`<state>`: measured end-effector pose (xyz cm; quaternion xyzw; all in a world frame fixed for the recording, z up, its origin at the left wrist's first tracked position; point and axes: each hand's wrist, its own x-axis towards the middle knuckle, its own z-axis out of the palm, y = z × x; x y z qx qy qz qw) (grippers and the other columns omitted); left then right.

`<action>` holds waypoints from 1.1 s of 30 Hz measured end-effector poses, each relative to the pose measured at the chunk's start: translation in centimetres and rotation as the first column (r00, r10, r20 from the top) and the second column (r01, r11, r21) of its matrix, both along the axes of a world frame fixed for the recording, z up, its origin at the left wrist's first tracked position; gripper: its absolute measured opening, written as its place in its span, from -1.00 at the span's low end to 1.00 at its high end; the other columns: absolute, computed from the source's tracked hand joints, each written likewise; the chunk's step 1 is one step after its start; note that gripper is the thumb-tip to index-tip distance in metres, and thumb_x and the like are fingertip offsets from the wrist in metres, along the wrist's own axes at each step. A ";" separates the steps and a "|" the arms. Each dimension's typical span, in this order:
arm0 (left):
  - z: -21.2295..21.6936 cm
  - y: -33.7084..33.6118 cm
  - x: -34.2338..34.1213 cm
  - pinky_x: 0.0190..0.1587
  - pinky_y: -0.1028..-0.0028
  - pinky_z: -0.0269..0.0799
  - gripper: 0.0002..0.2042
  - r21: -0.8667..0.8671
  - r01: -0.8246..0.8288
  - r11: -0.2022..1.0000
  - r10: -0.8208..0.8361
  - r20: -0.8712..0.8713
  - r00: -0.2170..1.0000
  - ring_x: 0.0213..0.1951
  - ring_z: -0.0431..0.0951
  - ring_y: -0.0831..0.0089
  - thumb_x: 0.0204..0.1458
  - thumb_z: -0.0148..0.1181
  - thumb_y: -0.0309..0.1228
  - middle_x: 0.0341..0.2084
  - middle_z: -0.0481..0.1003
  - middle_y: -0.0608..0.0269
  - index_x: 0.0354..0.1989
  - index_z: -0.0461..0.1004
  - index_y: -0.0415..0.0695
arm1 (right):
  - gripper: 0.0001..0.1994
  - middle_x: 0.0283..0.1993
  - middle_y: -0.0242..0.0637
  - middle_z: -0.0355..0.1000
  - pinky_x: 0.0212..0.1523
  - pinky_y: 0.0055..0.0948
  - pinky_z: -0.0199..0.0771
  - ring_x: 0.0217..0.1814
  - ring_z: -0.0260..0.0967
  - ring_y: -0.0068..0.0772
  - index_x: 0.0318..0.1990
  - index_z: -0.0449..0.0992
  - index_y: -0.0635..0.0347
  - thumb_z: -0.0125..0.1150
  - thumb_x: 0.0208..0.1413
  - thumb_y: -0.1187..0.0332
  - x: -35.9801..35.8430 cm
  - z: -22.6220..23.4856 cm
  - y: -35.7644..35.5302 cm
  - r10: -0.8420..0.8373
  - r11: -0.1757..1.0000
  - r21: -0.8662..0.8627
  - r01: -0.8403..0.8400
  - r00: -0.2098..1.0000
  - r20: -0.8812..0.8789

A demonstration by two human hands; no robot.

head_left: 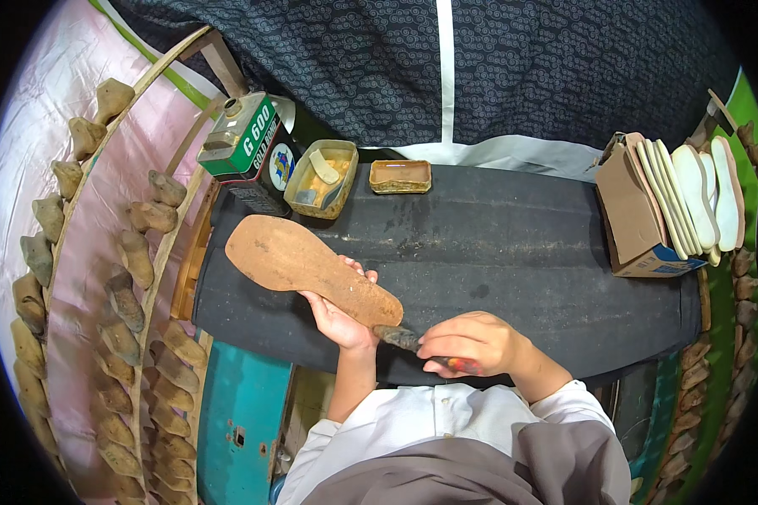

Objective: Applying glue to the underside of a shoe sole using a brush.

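Observation:
A brown shoe sole (299, 261) lies tilted across my left hand (343, 316), its wide end pointing to the far left. The fingers of that hand wrap round the sole's narrower part from below. In my right hand (473, 343) is a brush (398, 337) with dark, crusted bristles and some red on its handle. The bristles meet the sole's near right end, at its edge. Behind the sole stand a plastic tub (345, 202) of yellowish paste with a pale scraper in it, and a small shallow dish (401, 177) of brown liquid.
The table has a black cloth cover (531, 244). A green and dark metal can (248, 156) stands at the back left. On the right, a cardboard box (632, 202) holds several pale soles. Wooden shoe lasts (135, 257) line racks on both sides.

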<state>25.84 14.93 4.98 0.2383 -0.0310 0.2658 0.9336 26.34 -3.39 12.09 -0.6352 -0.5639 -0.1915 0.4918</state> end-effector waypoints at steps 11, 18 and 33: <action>-0.4 -0.2 0.2 -0.21 0.29 0.32 -0.40 -0.077 -0.027 0.997 0.020 -0.086 0.996 -0.26 0.37 0.34 0.12 -0.38 0.13 -0.27 0.35 0.15 -0.10 0.28 -0.21 | -0.82 -0.40 -0.30 0.39 -0.54 -0.47 0.44 -0.52 0.40 -0.33 -0.38 0.45 0.23 0.31 -0.18 0.48 0.6 0.4 -0.9 -0.059 0.996 -0.065 0.061 0.998 0.026; -0.4 -0.3 0.3 -0.22 0.28 0.32 -0.40 -0.059 -0.030 0.998 0.025 -0.085 0.996 -0.26 0.37 0.34 0.12 -0.39 0.14 -0.27 0.35 0.15 -0.10 0.28 -0.22 | -0.83 -0.44 -0.30 0.35 -0.57 -0.45 0.40 -0.54 0.36 -0.34 -0.39 0.43 0.24 0.28 -0.18 0.49 0.6 0.1 -0.8 0.068 0.980 -0.185 -0.073 0.997 -0.031; -0.6 -0.1 0.2 -0.22 0.27 0.32 -0.42 -0.083 -0.023 0.996 0.016 -0.083 0.996 -0.25 0.38 0.33 0.13 -0.40 0.12 -0.26 0.36 0.15 -0.05 0.26 -0.19 | -0.82 -0.42 -0.31 0.38 -0.56 -0.49 0.42 -0.52 0.38 -0.36 -0.41 0.47 0.20 0.33 -0.24 0.50 1.5 0.1 -1.2 -0.046 0.981 -0.190 0.046 0.999 0.002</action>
